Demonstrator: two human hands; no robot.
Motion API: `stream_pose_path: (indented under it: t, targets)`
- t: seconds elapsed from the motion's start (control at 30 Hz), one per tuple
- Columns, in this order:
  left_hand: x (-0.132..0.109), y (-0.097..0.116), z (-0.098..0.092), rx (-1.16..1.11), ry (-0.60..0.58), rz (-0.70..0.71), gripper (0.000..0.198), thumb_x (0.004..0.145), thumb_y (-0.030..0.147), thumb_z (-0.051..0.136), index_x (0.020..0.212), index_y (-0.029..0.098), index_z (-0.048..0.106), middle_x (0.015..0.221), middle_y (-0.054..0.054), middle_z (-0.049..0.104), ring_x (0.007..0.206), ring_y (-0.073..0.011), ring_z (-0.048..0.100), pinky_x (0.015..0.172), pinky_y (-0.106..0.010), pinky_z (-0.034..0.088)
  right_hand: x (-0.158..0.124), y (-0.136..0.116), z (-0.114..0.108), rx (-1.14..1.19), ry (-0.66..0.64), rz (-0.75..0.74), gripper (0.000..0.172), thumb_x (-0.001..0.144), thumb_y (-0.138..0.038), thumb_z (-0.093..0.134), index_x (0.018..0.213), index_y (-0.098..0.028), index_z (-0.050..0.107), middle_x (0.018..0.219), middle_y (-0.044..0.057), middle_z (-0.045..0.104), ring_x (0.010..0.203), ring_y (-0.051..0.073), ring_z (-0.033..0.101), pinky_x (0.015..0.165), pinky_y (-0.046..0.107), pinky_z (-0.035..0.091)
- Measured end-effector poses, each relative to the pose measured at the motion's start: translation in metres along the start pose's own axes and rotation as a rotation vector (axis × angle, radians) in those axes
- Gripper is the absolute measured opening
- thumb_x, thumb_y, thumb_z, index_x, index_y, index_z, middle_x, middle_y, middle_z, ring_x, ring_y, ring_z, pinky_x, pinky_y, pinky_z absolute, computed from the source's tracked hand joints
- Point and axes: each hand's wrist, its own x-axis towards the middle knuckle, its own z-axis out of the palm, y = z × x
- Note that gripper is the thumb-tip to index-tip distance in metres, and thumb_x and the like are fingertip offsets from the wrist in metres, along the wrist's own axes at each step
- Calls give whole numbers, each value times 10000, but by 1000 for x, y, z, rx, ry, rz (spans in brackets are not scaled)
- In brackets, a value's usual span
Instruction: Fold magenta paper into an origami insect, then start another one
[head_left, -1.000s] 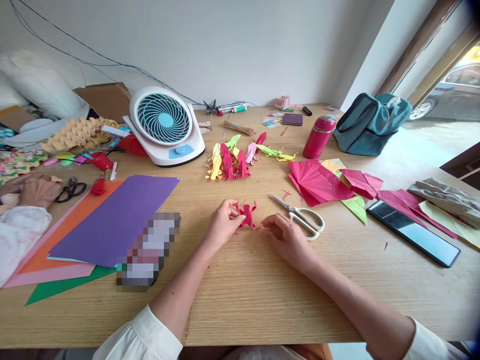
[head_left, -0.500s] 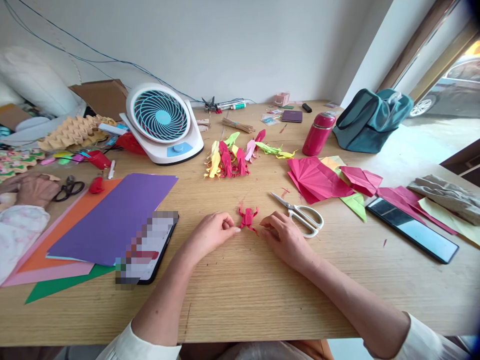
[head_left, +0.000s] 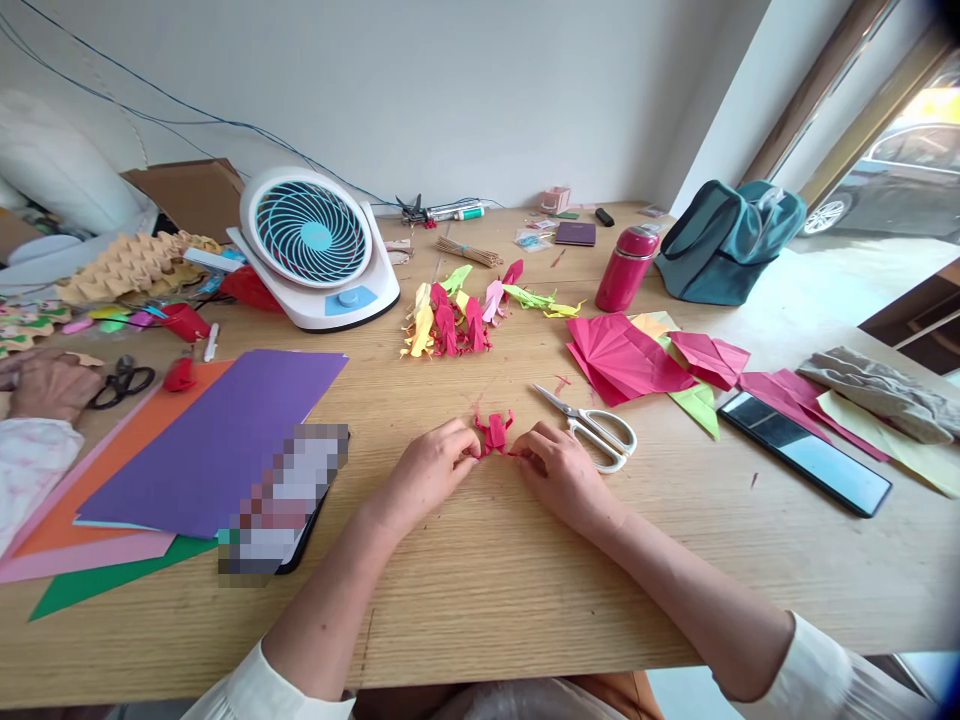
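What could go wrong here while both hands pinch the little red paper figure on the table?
1. The left hand and right hand both pinch the red paper figure at its thin legs; pulling apart might tear them.
2. The scissors lie close beside the right hand; a sideways move could bump them.
3. Whether the fan is running cannot be told; if so, it might scatter the folded figures near it.

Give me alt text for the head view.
The left hand and right hand pinch a small red paper figure on a wooden table, scissors just right of them. Behind lie a pile of folded figures, a fan and coloured sheets; another person's hand rests at far left.
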Motion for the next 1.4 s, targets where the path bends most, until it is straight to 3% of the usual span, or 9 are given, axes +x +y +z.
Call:
stream_pose_path:
  t: [0.2, 0.4, 0.67, 0.77, 0.83, 0.93, 1.13, 1.4]
  targets:
    - [-6, -5, 2, -19, -36, 168, 150, 923, 102, 504, 880, 203, 606, 903, -23, 631, 825, -142, 601, 753, -252, 441, 2, 5, 0, -19, 4, -16, 155, 857, -68, 565, 836, -205, 634, 871, 42, 637, 804, 179, 587, 730, 303, 395]
    - [-14, -12, 4, -163, 43, 157, 186, 940, 129, 504, 937, 216, 668, 1094, -60, 631, 1003, -159, 610, 883, -287, 465, 0, 9, 0, -7, 7, -14, 159, 842, -64, 568, 829, -209, 631, 844, 35, 644, 789, 178, 587, 731, 299, 410]
    - [-13, -11, 8, -152, 68, -4, 143, 864, 99, 567, 837, 202, 661, 833, -7, 599, 748, -126, 571, 680, -233, 441, 2, 6, -2, 23, 4, 3, 178, 813, -38, 563, 808, -209, 613, 820, 27, 638, 759, 171, 581, 709, 291, 412]
    - [-12, -11, 10, -128, 81, -4, 191, 867, 89, 552, 963, 214, 659, 860, -3, 597, 708, -112, 558, 682, -231, 437, 2, 7, -1, 19, 6, 2, 181, 818, -39, 554, 813, -209, 616, 830, 32, 643, 771, 174, 586, 716, 294, 414]
    - [-12, -12, 11, -135, 71, 31, 264, 879, 77, 531, 1061, 225, 653, 940, -20, 619, 790, -122, 591, 751, -243, 451, 2, 8, 0, 17, 9, -2, 177, 827, -48, 552, 820, -210, 622, 835, 35, 646, 774, 175, 587, 719, 297, 414]
    - [-13, -11, 10, -147, 58, 68, 279, 894, 63, 498, 1057, 221, 660, 984, -34, 633, 879, -136, 607, 806, -253, 451, 2, 9, 0, 18, 1, -4, 172, 832, -52, 559, 830, -209, 628, 844, 37, 650, 787, 178, 590, 727, 300, 414]
    - [-14, -11, 9, -133, 61, 15, 223, 853, 95, 605, 1036, 214, 652, 928, -9, 620, 706, -108, 553, 679, -233, 448, 2, 7, -1, 14, -12, 16, 162, 838, -45, 574, 828, -197, 629, 856, 33, 643, 807, 175, 585, 739, 294, 408]
    - [-10, -19, 19, 19, 162, 245, 135, 948, 151, 545, 943, 177, 677, 897, -34, 630, 806, -124, 602, 748, -242, 468, 2, 6, -1, 4, -1, 7, 149, 837, -43, 595, 814, -186, 630, 841, 27, 631, 780, 164, 576, 724, 280, 396]
